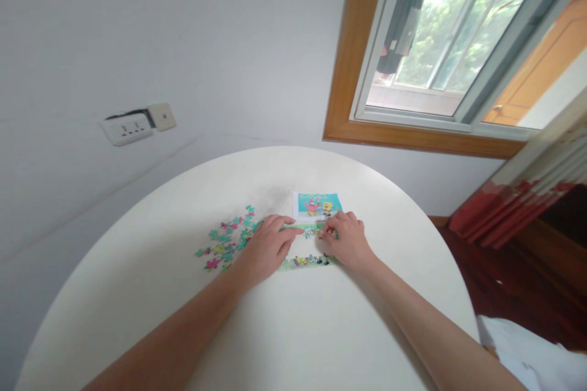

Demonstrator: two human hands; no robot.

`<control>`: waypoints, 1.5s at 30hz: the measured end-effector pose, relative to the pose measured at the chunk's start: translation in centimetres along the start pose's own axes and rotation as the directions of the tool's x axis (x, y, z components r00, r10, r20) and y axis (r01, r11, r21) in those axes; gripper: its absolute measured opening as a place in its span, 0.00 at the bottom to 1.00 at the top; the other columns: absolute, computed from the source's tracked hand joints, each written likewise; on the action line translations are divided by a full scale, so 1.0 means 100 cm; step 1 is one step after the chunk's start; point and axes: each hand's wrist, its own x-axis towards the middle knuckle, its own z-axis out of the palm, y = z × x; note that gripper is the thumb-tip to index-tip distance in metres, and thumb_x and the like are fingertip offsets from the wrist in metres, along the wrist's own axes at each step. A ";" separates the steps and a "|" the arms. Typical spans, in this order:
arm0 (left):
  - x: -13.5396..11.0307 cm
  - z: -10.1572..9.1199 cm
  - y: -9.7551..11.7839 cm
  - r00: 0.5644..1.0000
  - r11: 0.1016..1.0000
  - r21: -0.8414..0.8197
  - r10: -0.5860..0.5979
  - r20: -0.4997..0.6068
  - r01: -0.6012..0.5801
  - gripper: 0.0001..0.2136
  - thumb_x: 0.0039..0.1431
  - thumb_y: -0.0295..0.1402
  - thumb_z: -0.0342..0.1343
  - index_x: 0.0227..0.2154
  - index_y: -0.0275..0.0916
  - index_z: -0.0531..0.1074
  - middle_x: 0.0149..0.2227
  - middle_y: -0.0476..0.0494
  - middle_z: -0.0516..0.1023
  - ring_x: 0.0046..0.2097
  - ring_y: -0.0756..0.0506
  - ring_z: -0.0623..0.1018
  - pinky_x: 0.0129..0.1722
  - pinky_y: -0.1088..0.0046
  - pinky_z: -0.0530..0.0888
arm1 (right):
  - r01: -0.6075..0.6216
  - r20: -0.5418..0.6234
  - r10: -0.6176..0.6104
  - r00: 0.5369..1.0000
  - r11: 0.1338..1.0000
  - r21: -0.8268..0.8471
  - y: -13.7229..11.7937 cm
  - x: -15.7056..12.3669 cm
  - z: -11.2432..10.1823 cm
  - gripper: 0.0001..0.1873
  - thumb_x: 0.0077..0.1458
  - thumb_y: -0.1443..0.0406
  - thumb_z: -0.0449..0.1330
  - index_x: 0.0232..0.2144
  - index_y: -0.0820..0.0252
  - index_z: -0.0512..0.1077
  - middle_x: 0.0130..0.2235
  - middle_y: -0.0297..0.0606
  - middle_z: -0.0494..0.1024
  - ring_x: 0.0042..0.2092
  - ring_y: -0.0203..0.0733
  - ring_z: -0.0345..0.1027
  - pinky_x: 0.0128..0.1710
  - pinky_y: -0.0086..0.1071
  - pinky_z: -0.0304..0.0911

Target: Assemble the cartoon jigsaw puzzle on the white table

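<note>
My left hand (pixel 268 245) rests on a jigsaw puzzle board (pixel 288 264), its index finger stretched out over the upper part and its thumb apart from it. My right hand (pixel 347 241) is at the board's right side, fingertips pinched together over what looks like a small puzzle piece, mostly hidden by the fingers. Cartoon artwork shows along the board's lower strip and near its top; the middle is pale. Just beyond the board lies a picture card (pixel 320 204) with cartoon figures on teal. Loose puzzle pieces (pixel 224 243), teal, pink and yellow, are scattered left of my left hand.
All of this lies on a round white table (pixel 229 330). Behind it stands a white wall with a socket (pixel 131 128). A wood-framed window (pixel 339 128) is at the upper right, with a red and cream curtain (pixel 490 214) beside it. White cloth (pixel 527 354) shows at lower right.
</note>
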 end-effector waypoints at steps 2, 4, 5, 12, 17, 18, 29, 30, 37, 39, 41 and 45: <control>0.000 0.000 0.000 1.000 1.000 -0.004 -0.001 0.001 0.001 0.16 0.62 0.26 0.46 0.48 0.45 0.73 0.47 0.41 0.71 0.51 0.42 0.67 0.53 0.59 0.66 | -0.001 0.007 0.001 1.000 1.000 0.004 0.000 -0.001 -0.001 0.07 0.55 0.62 0.57 0.29 0.56 0.74 0.38 0.38 0.73 0.46 0.46 0.58 0.42 0.38 0.47; 0.000 -0.001 0.001 1.000 1.000 -0.004 -0.006 0.006 0.006 0.16 0.62 0.26 0.46 0.48 0.45 0.73 0.46 0.41 0.71 0.50 0.42 0.67 0.52 0.60 0.66 | -0.005 0.008 0.005 1.000 1.000 -0.002 -0.001 -0.001 -0.001 0.08 0.55 0.62 0.57 0.29 0.56 0.74 0.38 0.38 0.73 0.46 0.46 0.58 0.42 0.39 0.47; 0.001 -0.001 0.002 1.000 1.000 -0.001 -0.009 0.006 0.009 0.16 0.62 0.26 0.46 0.48 0.45 0.73 0.46 0.41 0.71 0.50 0.42 0.67 0.52 0.60 0.66 | -0.007 0.008 0.007 1.000 1.000 -0.007 -0.001 -0.001 -0.001 0.08 0.56 0.62 0.56 0.28 0.56 0.74 0.38 0.38 0.73 0.46 0.47 0.58 0.42 0.39 0.47; 0.003 -0.009 0.004 0.999 0.992 0.121 -0.033 -0.022 0.035 0.14 0.60 0.25 0.48 0.43 0.43 0.75 0.40 0.42 0.72 0.45 0.42 0.68 0.45 0.63 0.66 | -0.006 -0.004 0.006 1.000 1.000 -0.013 0.000 -0.004 -0.001 0.09 0.56 0.63 0.56 0.28 0.57 0.74 0.38 0.38 0.73 0.46 0.47 0.58 0.43 0.39 0.48; 0.004 -0.018 0.004 0.987 0.952 0.264 -0.141 -0.076 0.156 0.12 0.61 0.27 0.48 0.41 0.43 0.76 0.39 0.42 0.72 0.43 0.41 0.68 0.42 0.62 0.64 | 0.032 -0.026 -0.029 0.999 0.992 0.121 0.003 -0.003 -0.003 0.10 0.57 0.62 0.56 0.27 0.57 0.74 0.35 0.38 0.74 0.43 0.45 0.61 0.43 0.37 0.52; 0.004 -0.020 0.005 0.984 0.946 0.275 -0.152 -0.092 0.172 0.12 0.61 0.28 0.48 0.41 0.43 0.76 0.39 0.42 0.72 0.43 0.41 0.68 0.41 0.62 0.64 | 0.069 -0.037 -0.063 0.997 0.984 0.163 0.003 -0.003 -0.003 0.10 0.56 0.62 0.56 0.26 0.57 0.74 0.35 0.37 0.74 0.43 0.44 0.62 0.43 0.36 0.53; 0.006 -0.027 0.021 0.999 0.997 0.073 -0.031 -0.039 0.034 0.12 0.65 0.32 0.44 0.40 0.41 0.74 0.37 0.43 0.72 0.42 0.43 0.68 0.44 0.63 0.64 | 0.227 -0.118 -0.196 0.973 0.905 0.361 -0.009 -0.011 0.003 0.10 0.56 0.62 0.59 0.25 0.57 0.74 0.32 0.36 0.75 0.40 0.41 0.64 0.44 0.35 0.56; 0.006 -0.028 0.023 0.999 1.000 0.021 -0.021 -0.030 0.021 0.14 0.66 0.32 0.42 0.40 0.40 0.73 0.37 0.43 0.72 0.43 0.43 0.68 0.45 0.64 0.64 | 0.233 -0.124 -0.200 0.972 0.902 0.363 -0.010 -0.011 0.003 0.10 0.56 0.62 0.58 0.25 0.57 0.74 0.32 0.36 0.75 0.40 0.41 0.64 0.44 0.34 0.56; 0.009 -0.028 0.026 1.000 0.981 -0.190 -0.029 -0.001 0.028 0.11 0.65 0.34 0.45 0.34 0.39 0.71 0.35 0.45 0.74 0.41 0.45 0.69 0.44 0.68 0.65 | 0.308 -0.157 -0.268 0.951 0.874 0.377 -0.013 -0.013 0.001 0.11 0.59 0.61 0.56 0.28 0.57 0.75 0.31 0.36 0.75 0.39 0.41 0.65 0.44 0.34 0.56; 0.010 -0.033 0.012 0.998 0.979 -0.198 -0.060 -0.014 0.056 0.11 0.64 0.35 0.46 0.32 0.39 0.72 0.34 0.45 0.74 0.40 0.46 0.70 0.43 0.69 0.65 | 0.307 -0.144 -0.272 0.952 0.872 0.381 -0.011 -0.013 0.000 0.12 0.60 0.60 0.55 0.31 0.56 0.76 0.33 0.36 0.76 0.40 0.41 0.65 0.45 0.35 0.56; 0.009 -0.044 -0.009 0.992 0.984 -0.140 -0.121 -0.041 0.114 0.11 0.62 0.37 0.49 0.30 0.39 0.73 0.34 0.45 0.76 0.40 0.45 0.71 0.45 0.68 0.64 | 0.289 -0.139 -0.255 0.957 0.880 0.378 -0.007 -0.012 -0.001 0.12 0.60 0.60 0.54 0.34 0.54 0.77 0.34 0.37 0.77 0.41 0.42 0.66 0.45 0.35 0.56; -0.002 -0.071 -0.053 0.976 0.976 0.017 -0.219 0.000 0.219 0.14 0.59 0.43 0.51 0.27 0.41 0.76 0.34 0.46 0.79 0.39 0.44 0.73 0.46 0.68 0.63 | 0.263 -0.186 -0.205 0.961 0.885 0.385 0.002 -0.009 -0.001 0.14 0.60 0.59 0.53 0.35 0.56 0.78 0.33 0.38 0.77 0.40 0.42 0.66 0.45 0.35 0.57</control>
